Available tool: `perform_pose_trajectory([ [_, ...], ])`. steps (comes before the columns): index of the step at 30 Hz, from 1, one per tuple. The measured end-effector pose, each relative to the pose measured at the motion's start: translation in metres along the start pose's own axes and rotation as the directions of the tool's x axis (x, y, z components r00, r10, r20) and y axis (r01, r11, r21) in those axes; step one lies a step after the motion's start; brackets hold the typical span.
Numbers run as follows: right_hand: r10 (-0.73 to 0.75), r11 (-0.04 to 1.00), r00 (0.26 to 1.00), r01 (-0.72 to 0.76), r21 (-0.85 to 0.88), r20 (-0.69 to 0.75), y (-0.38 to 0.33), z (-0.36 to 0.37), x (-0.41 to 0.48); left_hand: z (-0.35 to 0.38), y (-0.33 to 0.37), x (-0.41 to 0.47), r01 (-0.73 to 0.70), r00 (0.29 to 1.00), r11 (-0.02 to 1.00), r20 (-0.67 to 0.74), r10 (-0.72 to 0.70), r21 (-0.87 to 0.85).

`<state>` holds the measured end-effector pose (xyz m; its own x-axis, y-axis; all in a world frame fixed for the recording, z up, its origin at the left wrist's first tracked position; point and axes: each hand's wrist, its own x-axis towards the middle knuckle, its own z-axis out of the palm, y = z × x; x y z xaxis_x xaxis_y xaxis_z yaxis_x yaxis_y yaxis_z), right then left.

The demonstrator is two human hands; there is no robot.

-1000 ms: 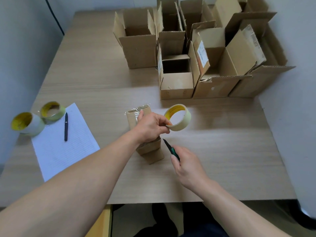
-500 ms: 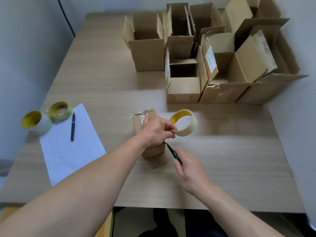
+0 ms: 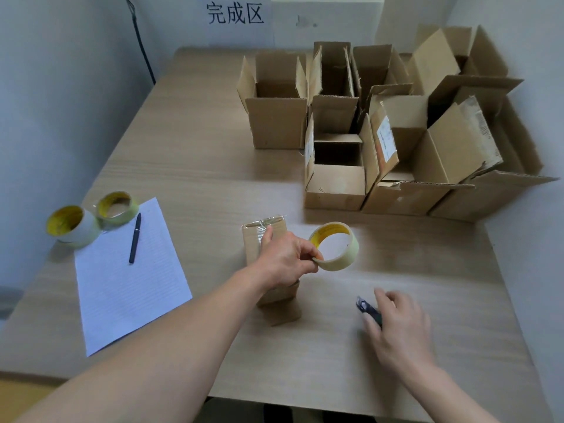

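The small box stands near the table's front middle, tape glinting across its top. It is pinned under the left hand, whose thumb and forefinger also pinch the tape roll just right of it, likely to keep the strip taut. The right hand lies over a dark cutter on the table (blur hides whether it grips). Behind stand open cartons. To the left are paper, a pen and two spare rolls. A sign hangs on the pale wall.
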<state>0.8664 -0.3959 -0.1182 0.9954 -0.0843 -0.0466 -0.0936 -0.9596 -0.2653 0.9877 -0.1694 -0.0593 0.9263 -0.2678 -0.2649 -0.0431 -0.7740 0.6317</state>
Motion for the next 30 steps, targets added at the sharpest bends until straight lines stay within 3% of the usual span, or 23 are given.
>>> perform_pose_trajectory([
  [2, -0.161, 0.975, 0.957, 0.192, 0.11, -0.242, -0.027, -0.02, 0.016, -0.001, 0.001, 0.0, -0.002, 1.0, 1.0, -0.007, 0.002, 0.01],
  [4, -0.331, 0.916, 0.879, 0.386, 0.107, -0.342, -0.056, -0.04, 0.032, 0.001, 0.001, 0.0, -0.009, 1.0, 0.999, 0.0, 0.009, 0.035],
  [6, -0.422, 0.898, 0.871, 0.44, 0.018, -0.252, -0.076, -0.046, 0.05, 0.002, 0.002, 0.001, -0.007, 1.0, 0.999, 0.013, 0.006, 0.051],
  [8, -0.438, 0.899, 0.891, 0.432, -0.072, -0.118, -0.084, -0.042, 0.064, 0.001, 0.002, 0.001, -0.01, 1.0, 0.998, 0.016, 0.009, 0.061],
  [11, -0.455, 0.886, 0.89, 0.449, -0.113, -0.034, -0.085, -0.036, 0.078, 0.001, 0.001, 0.0, -0.022, 0.999, 0.996, 0.045, 0.018, 0.087],
  [14, -0.498, 0.866, 0.866, 0.5, -0.026, 0.056, -0.084, -0.04, 0.085, 0.001, -0.001, -0.002, -0.056, 0.996, 0.988, 0.072, 0.046, 0.147],
  [17, -0.465, 0.885, 0.86, 0.445, 0.135, 0.211, -0.083, -0.041, 0.09, 0.0, -0.008, -0.009, -0.113, 0.991, 0.98, 0.083, 0.101, 0.161],
  [21, -0.432, 0.9, 0.849, 0.388, 0.197, 0.303, -0.084, -0.041, 0.097, -0.002, -0.016, -0.013, -0.203, 0.978, 0.965, 0.074, 0.193, 0.165],
  [24, -0.456, 0.889, 0.787, 0.425, 0.172, 0.415, -0.084, -0.037, 0.1, -0.003, -0.024, -0.016, -0.258, 0.966, 0.947, 0.051, 0.253, 0.191],
  [27, -0.486, 0.872, 0.761, 0.454, 0.183, 0.43, -0.086, -0.036, 0.1, -0.005, -0.033, -0.021, -0.319, 0.947, 0.918, 0.037, 0.32, 0.237],
  [30, -0.456, 0.89, 0.791, 0.395, 0.229, 0.407, -0.091, -0.036, 0.103, -0.005, -0.034, -0.022, -0.329, 0.943, 0.908, 0.034, 0.331, 0.258],
])
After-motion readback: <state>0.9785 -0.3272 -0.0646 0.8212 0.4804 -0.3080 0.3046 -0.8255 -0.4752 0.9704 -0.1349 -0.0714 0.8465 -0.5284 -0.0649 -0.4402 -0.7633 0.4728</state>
